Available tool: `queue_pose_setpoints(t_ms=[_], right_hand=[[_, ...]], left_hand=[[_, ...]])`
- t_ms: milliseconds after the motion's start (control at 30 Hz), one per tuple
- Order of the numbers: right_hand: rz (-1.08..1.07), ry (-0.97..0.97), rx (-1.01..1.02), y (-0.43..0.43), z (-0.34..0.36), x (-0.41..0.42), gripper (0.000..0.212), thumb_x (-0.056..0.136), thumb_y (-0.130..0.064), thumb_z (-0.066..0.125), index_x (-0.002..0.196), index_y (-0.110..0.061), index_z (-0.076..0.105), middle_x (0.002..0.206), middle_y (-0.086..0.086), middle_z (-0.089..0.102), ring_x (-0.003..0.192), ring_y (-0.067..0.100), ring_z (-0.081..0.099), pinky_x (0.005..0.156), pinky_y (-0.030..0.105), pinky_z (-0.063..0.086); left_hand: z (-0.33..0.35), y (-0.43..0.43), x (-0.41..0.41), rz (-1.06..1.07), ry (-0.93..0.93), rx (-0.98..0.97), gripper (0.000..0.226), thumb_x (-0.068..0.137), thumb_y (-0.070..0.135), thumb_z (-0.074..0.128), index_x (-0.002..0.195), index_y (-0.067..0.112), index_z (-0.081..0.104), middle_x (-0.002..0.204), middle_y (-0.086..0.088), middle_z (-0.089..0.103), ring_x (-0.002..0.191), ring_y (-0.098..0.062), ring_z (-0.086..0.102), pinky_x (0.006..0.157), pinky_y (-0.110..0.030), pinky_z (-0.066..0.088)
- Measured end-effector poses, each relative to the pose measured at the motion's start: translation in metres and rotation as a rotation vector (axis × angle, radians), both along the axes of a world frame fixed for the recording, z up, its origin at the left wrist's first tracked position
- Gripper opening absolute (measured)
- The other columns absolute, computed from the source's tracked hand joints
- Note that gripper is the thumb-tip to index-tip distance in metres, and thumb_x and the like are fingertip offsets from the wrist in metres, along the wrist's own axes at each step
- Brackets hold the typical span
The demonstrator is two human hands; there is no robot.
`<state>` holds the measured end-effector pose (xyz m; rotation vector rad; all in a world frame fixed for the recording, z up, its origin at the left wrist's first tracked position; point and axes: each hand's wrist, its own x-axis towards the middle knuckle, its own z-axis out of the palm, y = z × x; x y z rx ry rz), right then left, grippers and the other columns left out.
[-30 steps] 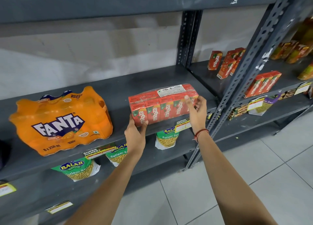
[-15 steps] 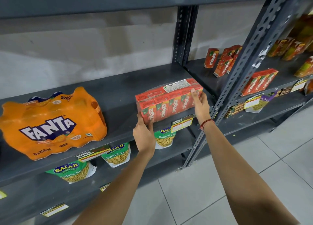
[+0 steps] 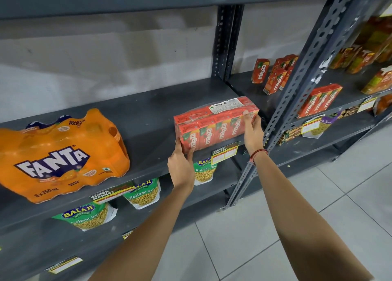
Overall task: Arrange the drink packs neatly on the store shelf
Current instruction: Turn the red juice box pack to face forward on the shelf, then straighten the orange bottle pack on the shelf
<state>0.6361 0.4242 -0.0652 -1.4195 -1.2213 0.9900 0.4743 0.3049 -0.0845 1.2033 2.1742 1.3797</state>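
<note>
A shrink-wrapped red Maaza carton pack (image 3: 214, 124) rests near the front edge of the grey metal shelf (image 3: 148, 111), at its right end. My left hand (image 3: 181, 167) grips the pack's lower left corner from below and in front. My right hand (image 3: 252, 132) holds its right end, fingers on the front face. An orange Fanta bottle pack (image 3: 61, 153) lies on the same shelf at the far left, apart from the red pack.
Loose Maaza cartons (image 3: 273, 75) and a second red pack (image 3: 320, 100) stand on the neighbouring shelf to the right. Perforated steel uprights (image 3: 297, 90) divide the bays. Balaji snack bags (image 3: 142, 194) hang on the shelf below. Bare shelf lies between the two packs.
The red pack and both hands have shifted a little further back and right onto the shelf. The view has swung slightly, so the Fanta pack sits further left in frame.
</note>
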Motion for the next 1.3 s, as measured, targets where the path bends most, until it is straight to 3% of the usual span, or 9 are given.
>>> queue_pose_setpoints(t_ms=[100, 333, 467, 600, 733, 900, 1067, 1200, 1300], right_hand=[[0.019, -0.031, -0.001, 0.001, 0.003, 0.001, 0.060, 0.090, -0.059, 0.041, 0.136, -0.020, 0.037, 0.114, -0.006, 0.051, 0.095, 0.007, 0.051, 0.073, 0.007, 0.036], [0.123, -0.181, -0.155, 0.006, 0.014, 0.010, 0.083, 0.086, -0.070, 0.029, 0.149, -0.019, 0.013, 0.151, 0.011, 0.033, 0.137, 0.032, 0.032, 0.112, 0.046, 0.023], [0.115, -0.216, -0.208, -0.001, 0.023, 0.009, 0.079, 0.088, -0.068, 0.029, 0.148, -0.017, 0.018, 0.150, 0.011, 0.034, 0.136, 0.033, 0.034, 0.110, 0.046, 0.025], [-0.107, -0.154, 0.016, -0.031, 0.019, -0.008, 0.057, 0.095, -0.050, 0.038, 0.130, -0.004, 0.044, 0.132, 0.018, 0.052, 0.115, 0.029, 0.052, 0.093, 0.034, 0.040], [-0.276, -0.172, 0.204, -0.091, 0.000, -0.053, 0.046, 0.097, -0.034, 0.044, 0.132, -0.004, 0.044, 0.136, 0.019, 0.042, 0.125, 0.030, 0.043, 0.098, 0.031, 0.035], [0.033, -0.185, 0.365, -0.144, -0.007, -0.135, 0.041, 0.092, -0.029, 0.054, 0.124, -0.005, 0.051, 0.131, 0.017, 0.045, 0.122, 0.030, 0.046, 0.103, 0.038, 0.038], [0.504, -0.173, 0.276, -0.163, 0.004, -0.210, 0.071, 0.078, -0.044, 0.070, 0.135, -0.014, 0.040, 0.137, 0.010, 0.042, 0.127, 0.023, 0.043, 0.103, 0.040, 0.042], [0.678, -0.197, 0.155, -0.161, 0.003, -0.236, 0.084, 0.073, -0.044, 0.075, 0.139, -0.014, 0.032, 0.140, 0.010, 0.045, 0.126, 0.023, 0.046, 0.101, 0.036, 0.041], [0.688, -0.264, 0.211, -0.158, 0.001, -0.240, 0.067, 0.077, -0.044, 0.071, 0.129, -0.011, 0.044, 0.125, 0.011, 0.060, 0.110, 0.025, 0.059, 0.091, 0.043, 0.052]], left_hand=[[0.002, 0.000, -0.002, -0.024, 0.009, -0.003, 0.051, 0.089, 0.023, 0.060, 0.135, 0.007, 0.045, 0.108, -0.011, 0.070, 0.093, -0.028, 0.067, 0.088, -0.040, 0.050], [0.006, 0.000, -0.009, -0.088, 0.064, -0.030, 0.048, 0.089, 0.022, 0.060, 0.133, 0.008, 0.046, 0.108, -0.010, 0.070, 0.093, -0.028, 0.067, 0.088, -0.042, 0.051], [0.008, -0.003, -0.019, -0.159, 0.061, -0.038, 0.046, 0.089, 0.020, 0.060, 0.131, 0.007, 0.047, 0.109, -0.009, 0.068, 0.095, -0.027, 0.066, 0.087, -0.042, 0.052], [0.005, -0.023, -0.034, -0.252, 0.016, 0.008, 0.048, 0.089, 0.023, 0.060, 0.132, 0.008, 0.046, 0.129, -0.010, 0.059, 0.114, -0.026, 0.058, 0.094, -0.035, 0.046], [-0.010, -0.072, -0.063, -0.152, -0.030, 0.105, 0.044, 0.090, 0.028, 0.058, 0.130, 0.014, 0.050, 0.132, -0.004, 0.057, 0.115, -0.014, 0.056, 0.093, -0.020, 0.045], [-0.015, -0.145, -0.126, 0.120, -0.044, 0.320, 0.019, 0.090, 0.025, 0.058, 0.108, 0.022, 0.059, 0.101, 0.006, 0.065, 0.093, -0.012, 0.063, 0.074, -0.014, 0.049], [-0.010, -0.194, -0.200, 0.455, 0.027, 0.357, 0.042, 0.086, 0.028, 0.064, 0.123, 0.012, 0.051, 0.117, -0.002, 0.054, 0.106, -0.018, 0.052, 0.089, -0.037, 0.047], [-0.003, -0.198, -0.245, 0.347, -0.055, 0.067, 0.087, 0.078, 0.032, 0.072, 0.146, 0.011, 0.021, 0.150, -0.010, 0.031, 0.138, -0.022, 0.029, 0.110, -0.034, 0.026], [0.000, -0.196, -0.260, 0.187, -0.041, -0.017, 0.072, 0.081, 0.027, 0.070, 0.141, 0.016, 0.033, 0.132, -0.006, 0.055, 0.116, -0.017, 0.051, 0.096, -0.029, 0.038]])
